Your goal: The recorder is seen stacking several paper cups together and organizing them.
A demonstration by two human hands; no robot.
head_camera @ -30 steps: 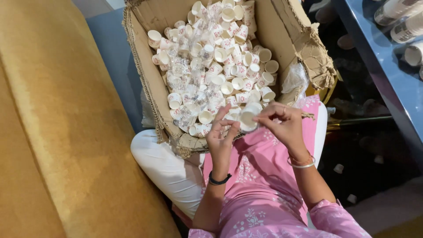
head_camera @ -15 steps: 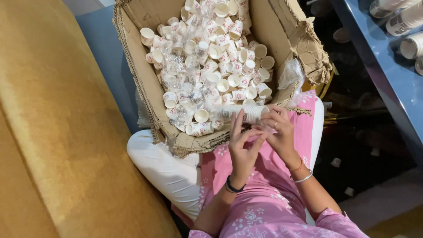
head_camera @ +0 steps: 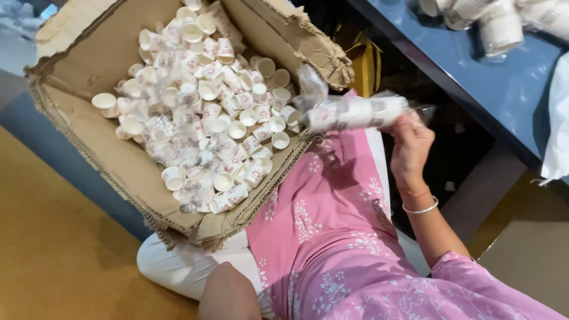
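Note:
A torn cardboard box (head_camera: 83, 160) rests against my lap, filled with several small white paper cups (head_camera: 207, 112) lying loose. My right hand (head_camera: 409, 148), wearing a thin bangle, is closed on one end of a stack of cups in a clear plastic sleeve (head_camera: 355, 112). The stack is held sideways over the box's near right corner. My left hand (head_camera: 228, 293) is low at the bottom edge beside my pink clothing, away from the box. Only part of it shows, and its fingers are hidden.
A blue table (head_camera: 504, 89) runs along the right, with more cup stacks (head_camera: 492, 24) on its far end and a white sheet (head_camera: 557, 118) at its edge. An orange surface (head_camera: 47, 255) lies to the left of the box.
Both hands were together at the box's near edge around the stack. Now the right hand has carried the sleeved stack to the right, and the left hand has dropped to my lap.

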